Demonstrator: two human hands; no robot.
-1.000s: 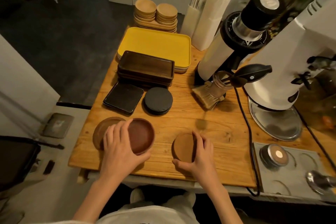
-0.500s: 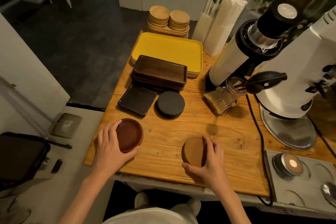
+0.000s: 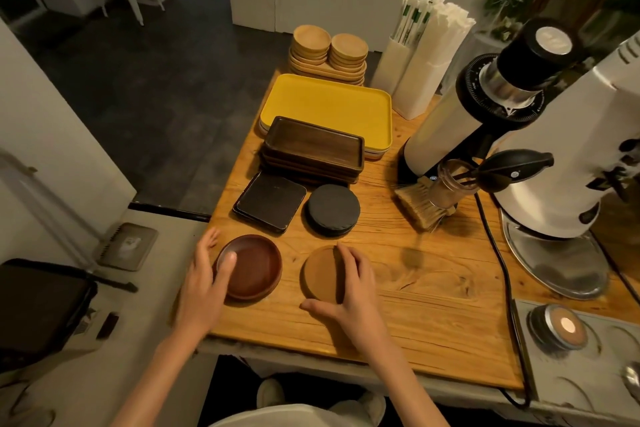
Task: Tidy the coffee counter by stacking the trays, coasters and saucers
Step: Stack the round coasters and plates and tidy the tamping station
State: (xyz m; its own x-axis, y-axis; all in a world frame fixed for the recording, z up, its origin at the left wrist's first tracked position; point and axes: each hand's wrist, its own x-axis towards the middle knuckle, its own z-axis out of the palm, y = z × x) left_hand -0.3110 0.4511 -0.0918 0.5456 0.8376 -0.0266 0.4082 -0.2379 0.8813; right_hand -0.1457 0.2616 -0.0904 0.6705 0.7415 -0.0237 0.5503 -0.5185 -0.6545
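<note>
Saucer step: left hand fingers loose on dark saucer rim, right hand grasping tan coaster (both front of worktop). Next: lift, stack onto matching pile.

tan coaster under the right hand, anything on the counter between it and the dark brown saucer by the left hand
Nothing visible does. The tan coaster and the dark brown saucer sit side by side near the front edge, with only a bare strip of wooden counter between them. The left hand rests on the saucer's far side, out of that path.
</note>
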